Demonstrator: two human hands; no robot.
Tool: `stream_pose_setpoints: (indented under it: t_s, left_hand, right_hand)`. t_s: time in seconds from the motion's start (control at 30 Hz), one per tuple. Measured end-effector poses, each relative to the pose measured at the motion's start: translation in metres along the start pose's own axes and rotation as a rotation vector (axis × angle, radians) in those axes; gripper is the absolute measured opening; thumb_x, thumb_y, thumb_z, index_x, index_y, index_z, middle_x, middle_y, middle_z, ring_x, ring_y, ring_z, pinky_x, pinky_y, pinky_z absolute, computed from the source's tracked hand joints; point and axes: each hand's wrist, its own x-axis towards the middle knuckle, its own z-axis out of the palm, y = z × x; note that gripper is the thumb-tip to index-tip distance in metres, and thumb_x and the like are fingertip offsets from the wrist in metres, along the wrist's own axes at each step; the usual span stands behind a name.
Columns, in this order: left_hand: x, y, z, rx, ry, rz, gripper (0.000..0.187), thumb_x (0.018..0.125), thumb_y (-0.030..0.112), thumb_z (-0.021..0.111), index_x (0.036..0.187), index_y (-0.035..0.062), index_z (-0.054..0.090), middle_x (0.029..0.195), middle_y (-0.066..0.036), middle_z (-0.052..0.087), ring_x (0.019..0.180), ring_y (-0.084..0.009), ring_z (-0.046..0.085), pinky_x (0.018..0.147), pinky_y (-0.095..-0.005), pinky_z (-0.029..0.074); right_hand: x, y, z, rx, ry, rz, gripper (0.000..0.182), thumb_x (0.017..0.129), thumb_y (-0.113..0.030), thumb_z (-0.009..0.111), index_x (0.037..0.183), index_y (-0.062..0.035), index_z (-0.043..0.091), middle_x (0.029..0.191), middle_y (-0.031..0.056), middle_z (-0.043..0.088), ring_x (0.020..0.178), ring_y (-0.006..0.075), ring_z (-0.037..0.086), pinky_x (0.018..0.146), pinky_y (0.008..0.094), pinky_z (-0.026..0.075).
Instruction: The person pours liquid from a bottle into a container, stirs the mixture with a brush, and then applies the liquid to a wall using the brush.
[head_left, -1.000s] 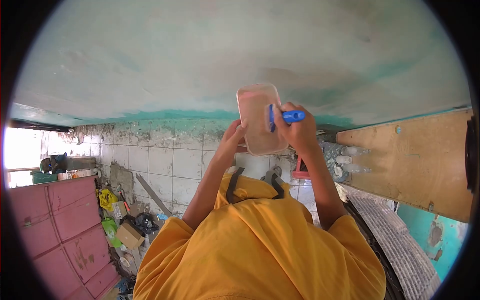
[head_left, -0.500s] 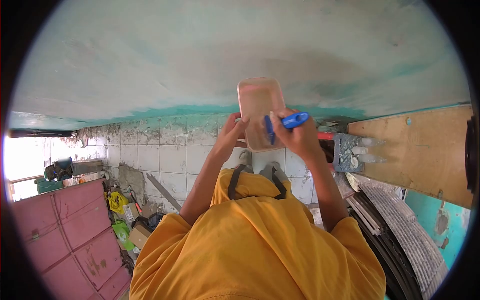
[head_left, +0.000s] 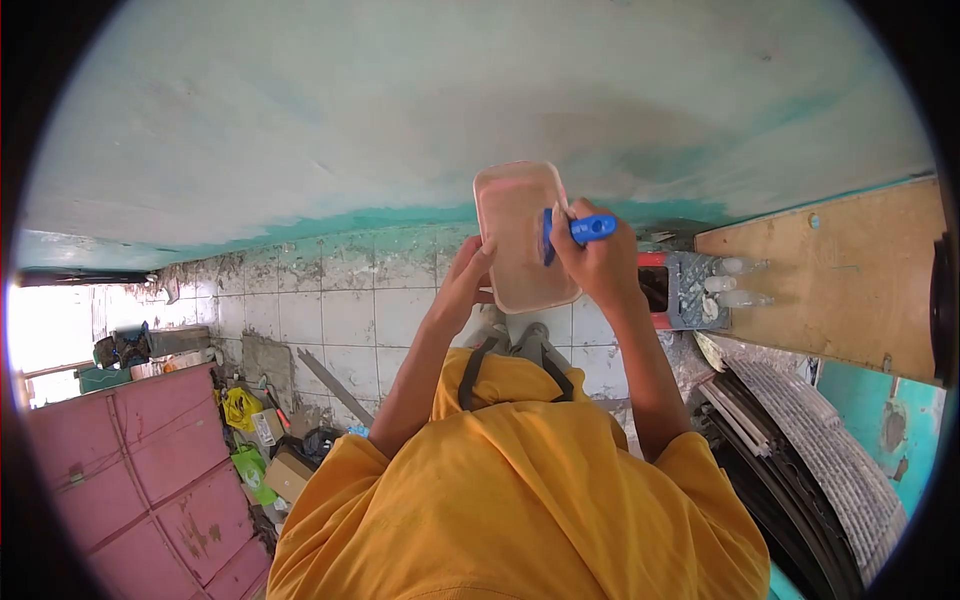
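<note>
A shallow pinkish rectangular plastic tub (head_left: 518,290) is held out before the wall, with pale residue inside it. My left hand (head_left: 466,280) grips its left side, thumb over the rim and fingers underneath. My right hand (head_left: 603,262) is closed round the handle of a blue putty knife (head_left: 592,228). The tool's wide blue edge lies inside the tub, near its right side; the blade itself is hard to make out.
A wall (head_left: 400,120) with pale coating over green paint stands ahead. Bottles (head_left: 740,298) stand on a speckled surface at right, beside a wooden panel (head_left: 830,270). Corrugated sheets (head_left: 810,450) lean lower right. A pink panel (head_left: 150,470) and clutter (head_left: 265,430) are left.
The putty knife has shifted slightly up and right within the tub, and its handle is turned more level. The tub sits a little lower in view.
</note>
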Motion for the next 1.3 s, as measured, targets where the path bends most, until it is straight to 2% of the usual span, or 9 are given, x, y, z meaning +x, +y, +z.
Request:
stream_pose_setpoints:
  t_s: [0.13, 0.27, 0.47, 0.53, 0.77, 0.83, 0.93, 1.17, 1.3]
  left_hand:
    - [-0.01, -0.009, 0.008, -0.011, 0.012, 0.013, 0.07, 0.101, 0.058, 0.053, 0.15, 0.0093, 0.04, 0.129, -0.01, 0.061, 0.105, -0.0199, 0.068, 0.081, -0.0354, 0.059]
    - [-0.021, -0.019, 0.013, -0.015, 0.031, 0.034, 0.07, 0.101, 0.058, 0.054, 0.149, 0.0089, 0.04, 0.128, -0.01, 0.061, 0.103, -0.0201, 0.068, 0.079, -0.0351, 0.059]
    - [-0.025, -0.015, 0.001, -0.005, 0.051, 0.043, 0.069, 0.102, 0.057, 0.053, 0.15, 0.0084, 0.04, 0.128, -0.011, 0.061, 0.101, -0.0199, 0.069, 0.08, -0.0351, 0.059]
    - [-0.025, -0.007, -0.002, -0.014, 0.051, 0.029, 0.068, 0.102, 0.055, 0.053, 0.149, 0.0074, 0.041, 0.128, -0.01, 0.061, 0.101, -0.0199, 0.069, 0.078, -0.035, 0.06]
    - [-0.021, 0.034, -0.058, -0.03, 0.042, 0.108, 0.069, 0.101, 0.056, 0.054, 0.148, 0.0059, 0.042, 0.128, -0.011, 0.06, 0.1, -0.0202, 0.069, 0.076, -0.0348, 0.06]
    - [-0.02, 0.048, -0.079, 0.029, 0.046, 0.089, 0.085, 0.096, 0.064, 0.058, 0.146, -0.0016, 0.039, 0.126, -0.017, 0.06, 0.104, -0.0257, 0.068, 0.084, -0.0398, 0.058]
    - [-0.02, 0.062, -0.11, 0.061, 0.029, 0.079, 0.084, 0.096, 0.064, 0.058, 0.145, -0.0016, 0.039, 0.127, -0.018, 0.06, 0.107, -0.0267, 0.068, 0.085, -0.04, 0.058]
    - [-0.02, 0.092, -0.175, 0.055, 0.007, 0.088, 0.084, 0.096, 0.064, 0.058, 0.146, -0.0018, 0.038, 0.128, -0.018, 0.059, 0.107, -0.0271, 0.068, 0.085, -0.0405, 0.058]
    - [-0.022, 0.094, -0.196, 0.017, 0.034, 0.071, 0.07, 0.101, 0.058, 0.054, 0.146, 0.005, 0.044, 0.126, -0.011, 0.06, 0.096, -0.0192, 0.068, 0.077, -0.0341, 0.058]
  right_hand:
    - [-0.015, -0.004, -0.007, 0.087, -0.148, 0.025, 0.025, 0.092, -0.024, 0.069, 0.077, -0.0089, 0.056, 0.058, 0.0108, 0.056, 0.053, 0.034, 0.057, 0.05, 0.0446, 0.046]
    - [0.002, -0.002, -0.011, 0.052, -0.06, 0.066, 0.025, 0.091, -0.023, 0.069, 0.075, -0.0086, 0.056, 0.059, 0.0117, 0.055, 0.055, 0.0348, 0.058, 0.05, 0.0445, 0.047]
    - [0.002, -0.015, -0.014, 0.064, -0.155, -0.095, 0.031, 0.095, -0.029, 0.067, 0.075, -0.0068, 0.059, 0.06, 0.0141, 0.057, 0.055, 0.0359, 0.059, 0.051, 0.0434, 0.047]
    - [0.015, -0.019, -0.006, 0.132, -0.273, 0.07, 0.029, 0.095, -0.028, 0.066, 0.077, -0.0064, 0.06, 0.061, 0.0139, 0.059, 0.057, 0.0365, 0.06, 0.053, 0.0439, 0.048]
    - [0.051, -0.049, 0.019, -0.038, -0.218, -0.019, 0.032, 0.096, -0.03, 0.065, 0.075, -0.0068, 0.059, 0.057, 0.0127, 0.057, 0.055, 0.0371, 0.058, 0.052, 0.0436, 0.047]
    - [0.054, -0.064, 0.041, 0.048, -0.265, -0.061, 0.035, 0.097, -0.031, 0.065, 0.074, -0.0066, 0.057, 0.057, 0.0123, 0.057, 0.054, 0.0369, 0.057, 0.051, 0.0429, 0.047]
    - [0.073, -0.081, 0.076, 0.154, -0.209, 0.078, 0.033, 0.096, -0.028, 0.066, 0.073, -0.006, 0.056, 0.057, 0.012, 0.056, 0.053, 0.0367, 0.057, 0.05, 0.0423, 0.046]
    - [0.081, -0.119, 0.126, 0.133, -0.148, -0.001, 0.03, 0.098, -0.024, 0.067, 0.076, -0.006, 0.058, 0.056, 0.0119, 0.055, 0.05, 0.0339, 0.056, 0.049, 0.0413, 0.044]
    - [0.098, -0.121, 0.148, 0.054, -0.023, 0.028, 0.029, 0.095, -0.025, 0.068, 0.076, -0.0063, 0.058, 0.057, 0.0123, 0.056, 0.052, 0.035, 0.059, 0.049, 0.0419, 0.045]
